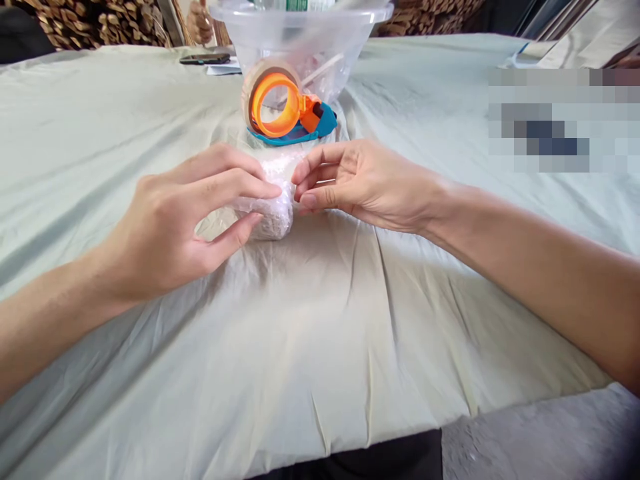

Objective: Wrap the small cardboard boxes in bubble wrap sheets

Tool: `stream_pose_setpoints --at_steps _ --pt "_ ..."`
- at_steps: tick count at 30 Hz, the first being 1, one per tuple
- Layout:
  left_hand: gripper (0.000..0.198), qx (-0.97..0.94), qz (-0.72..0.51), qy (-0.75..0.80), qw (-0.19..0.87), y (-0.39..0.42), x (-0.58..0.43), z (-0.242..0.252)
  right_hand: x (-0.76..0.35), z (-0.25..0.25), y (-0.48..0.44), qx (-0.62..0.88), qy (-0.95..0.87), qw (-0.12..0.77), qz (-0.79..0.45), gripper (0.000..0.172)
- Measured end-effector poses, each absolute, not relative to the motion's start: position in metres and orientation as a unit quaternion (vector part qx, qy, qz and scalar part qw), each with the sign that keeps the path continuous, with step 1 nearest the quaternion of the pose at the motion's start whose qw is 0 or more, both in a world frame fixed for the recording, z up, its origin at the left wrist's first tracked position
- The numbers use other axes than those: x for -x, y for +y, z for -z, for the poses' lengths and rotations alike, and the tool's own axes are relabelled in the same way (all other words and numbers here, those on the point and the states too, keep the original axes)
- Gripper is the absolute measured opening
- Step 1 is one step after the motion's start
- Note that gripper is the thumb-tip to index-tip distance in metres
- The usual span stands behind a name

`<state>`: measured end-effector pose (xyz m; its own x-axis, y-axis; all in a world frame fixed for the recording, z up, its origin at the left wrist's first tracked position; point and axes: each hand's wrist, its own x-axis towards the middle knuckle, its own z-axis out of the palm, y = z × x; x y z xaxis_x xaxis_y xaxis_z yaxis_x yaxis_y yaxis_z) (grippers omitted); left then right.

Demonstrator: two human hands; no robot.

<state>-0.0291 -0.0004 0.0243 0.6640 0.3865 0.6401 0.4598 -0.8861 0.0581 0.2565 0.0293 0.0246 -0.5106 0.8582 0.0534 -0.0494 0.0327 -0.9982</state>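
Note:
A small parcel wrapped in clear bubble wrap (pixel 274 223) lies on the cloth in front of me. My left hand (pixel 187 210) grips it from the left, fingers over the top and thumb on the near side. At the parcel's right end is my right hand (pixel 355 183), its fingers curled and its thumb drawn close to them. Whether a bit of wrap or tape is between those fingertips cannot be made out. Just behind the parcel stands an orange and blue tape dispenser (pixel 327 121) with a roll of tape (pixel 249 100) beside its orange ring.
A clear plastic tub (pixel 310 40) holding several items stands behind the dispenser. To its left lies a phone (pixel 204 59), near another person's hand (pixel 200 23). Pale wrinkled cloth (pixel 320 347) covers the table. Stacked wood (pixel 95 23) is at the back; a patch at right is pixelated.

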Motion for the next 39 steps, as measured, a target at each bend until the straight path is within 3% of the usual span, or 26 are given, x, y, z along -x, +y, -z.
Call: stream_pose_setpoints --at_steps 4,12,25,34,39 --pt "0.029 0.911 0.331 -0.238 0.063 -0.001 0.029 -0.024 -0.258 -0.034 0.028 0.38 -0.614 0.329 -0.609 0.021" --pt "0.027 0.911 0.337 -0.23 0.057 -0.001 0.027 -0.025 -0.256 -0.039 0.024 0.398 -0.592 0.272 -0.646 0.052" --pt "0.027 0.912 0.335 -0.231 0.044 -0.001 0.027 -0.026 -0.255 -0.041 0.019 0.396 -0.602 0.272 -0.638 0.027" --pt "0.025 0.909 0.342 -0.234 0.035 0.0 0.027 -0.024 -0.25 -0.032 0.021 0.377 -0.683 0.356 -0.515 0.036" --pt "0.026 0.911 0.344 -0.222 0.044 0.002 0.028 -0.022 -0.245 -0.027 0.019 0.389 -0.676 0.352 -0.518 0.038"
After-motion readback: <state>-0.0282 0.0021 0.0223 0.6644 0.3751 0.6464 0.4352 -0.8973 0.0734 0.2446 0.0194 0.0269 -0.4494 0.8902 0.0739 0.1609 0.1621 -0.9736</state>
